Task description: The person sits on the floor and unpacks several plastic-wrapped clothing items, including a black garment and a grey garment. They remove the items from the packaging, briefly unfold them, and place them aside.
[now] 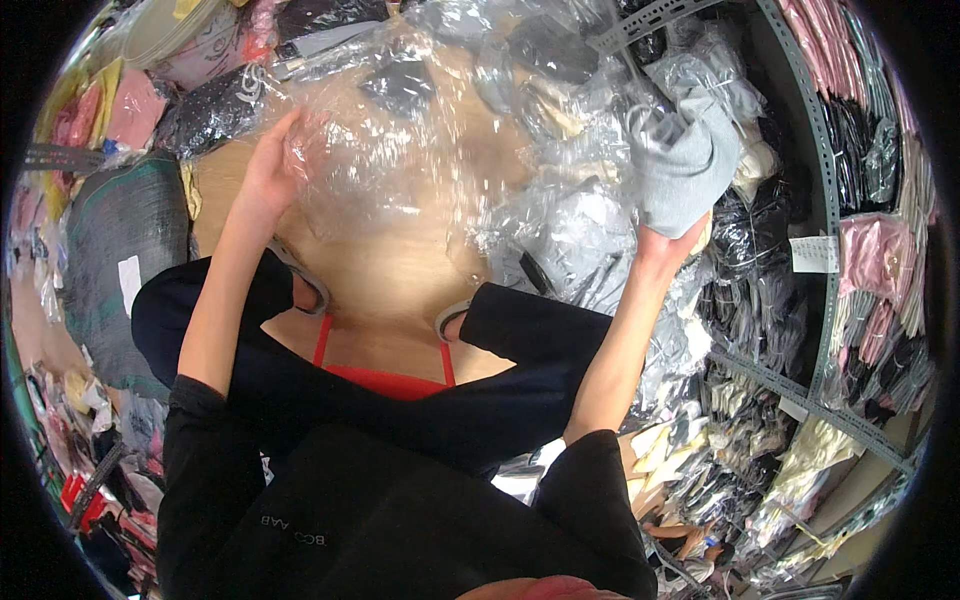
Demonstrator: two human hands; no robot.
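Observation:
My left hand [279,161] grips the near-left edge of a large transparent plastic bag [367,161]. The plastic is crumpled and glossy, and the floor shows through it. Over to the right, my right hand [673,238] holds a light grey knit garment [686,172], which is bunched up and covers most of the fingers. Part of a bare transparent wrapper [645,127] overlaps the garment's left side; whether it is attached cannot be told. Below that hand lies a heap of plastic-wrapped grey garments [577,232].
A red stool [386,381] stands beneath me on the wooden floor [375,262]. Perforated metal shelving [825,165] with folded garments rises at right. A dark woven sack [127,247] sits at left, near a translucent tub [176,45]. Another person [694,547] appears at the lower right.

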